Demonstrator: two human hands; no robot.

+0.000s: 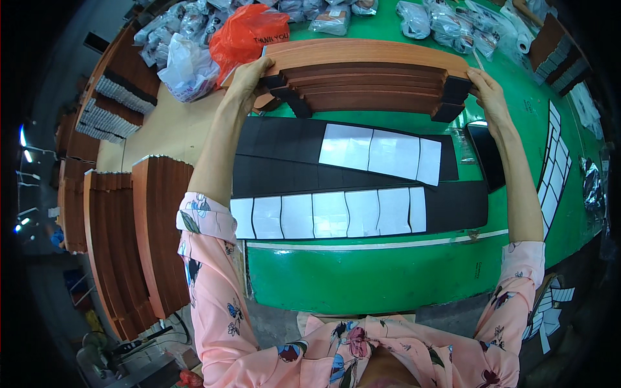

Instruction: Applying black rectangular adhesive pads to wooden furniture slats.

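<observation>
Up top in the frame, my left hand and right hand grip a stack of brown boards, apparently above the green surface.

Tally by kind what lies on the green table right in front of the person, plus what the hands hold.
Bundle of brown wooden boards, gripped at its ends by the left hand and the right hand: 1
Black sheets carrying white rectangular pads, far one and near one: 2
Orange plastic bag: 1
Total: 4
</observation>
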